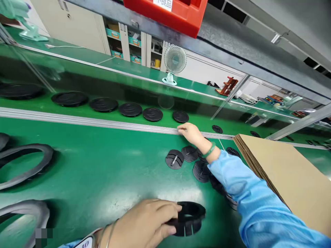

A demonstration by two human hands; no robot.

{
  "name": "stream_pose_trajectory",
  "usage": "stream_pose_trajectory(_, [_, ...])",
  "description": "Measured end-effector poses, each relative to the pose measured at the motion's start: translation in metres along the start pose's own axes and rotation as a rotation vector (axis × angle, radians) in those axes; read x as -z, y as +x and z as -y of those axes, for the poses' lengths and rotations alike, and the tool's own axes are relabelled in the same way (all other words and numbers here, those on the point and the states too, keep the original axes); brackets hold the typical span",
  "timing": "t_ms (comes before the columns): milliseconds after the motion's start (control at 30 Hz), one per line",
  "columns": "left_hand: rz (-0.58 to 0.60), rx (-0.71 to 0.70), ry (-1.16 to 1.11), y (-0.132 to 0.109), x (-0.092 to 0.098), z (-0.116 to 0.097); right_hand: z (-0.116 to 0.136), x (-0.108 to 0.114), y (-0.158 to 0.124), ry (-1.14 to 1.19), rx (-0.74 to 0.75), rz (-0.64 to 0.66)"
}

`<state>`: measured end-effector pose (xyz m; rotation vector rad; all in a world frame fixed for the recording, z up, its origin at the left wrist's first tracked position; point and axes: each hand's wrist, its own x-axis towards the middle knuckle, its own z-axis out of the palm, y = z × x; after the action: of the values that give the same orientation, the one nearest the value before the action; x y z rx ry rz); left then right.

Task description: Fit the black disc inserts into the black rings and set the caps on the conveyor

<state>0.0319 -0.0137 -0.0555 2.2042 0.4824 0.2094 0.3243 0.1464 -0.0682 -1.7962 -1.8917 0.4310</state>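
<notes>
My left hand (148,222) grips a black plastic ring (190,224) with a slotted side wall at the lower middle, its fingers on the ring's left side. My right hand (190,132) is above the metal rail at the belt's near edge, its fingers loosely bent and with nothing visible in them. Just beyond its fingertips, a round black disc (180,116) lies on the green belt. Below my right wrist, several black round parts with ridges (174,159) lie on the green table, partly hidden by my sleeve.
More black discs (130,109) line the belt to the left. Large black rings (26,165) lie at the table's left edge. A cardboard stack (289,172) stands at right. Overhead is a shelf with a red bin (168,13); a small fan (175,60) stands behind the belt.
</notes>
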Motion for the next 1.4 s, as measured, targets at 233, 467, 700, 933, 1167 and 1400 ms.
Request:
stream_pose_trajectory(233, [-0.046,0.247,-0.742,0.012,-0.013,0.019,0.036,-0.014,-0.106,0.000,0.158,0.211])
stream_pose_trajectory(467, [0.158,0.279,-1.100,0.016,-0.010,0.032,0.040,-0.024,-0.158,-0.028,0.113,0.146])
stream_pose_trajectory(700, [0.302,0.339,-1.061,0.016,-0.008,0.030,0.021,-0.020,-0.182,0.185,0.053,-0.028])
stream_pose_trajectory(933, [0.306,0.350,-1.062,0.022,-0.011,0.033,0.017,-0.027,-0.169,0.277,0.155,0.074])
stream_pose_trajectory(1167, [0.268,0.309,-0.986,0.019,-0.012,0.032,0.020,-0.030,-0.169,0.287,0.149,0.043])
stream_pose_trajectory(1400, [0.156,0.308,-0.865,0.018,-0.012,0.032,0.016,-0.031,-0.164,0.196,0.166,-0.080])
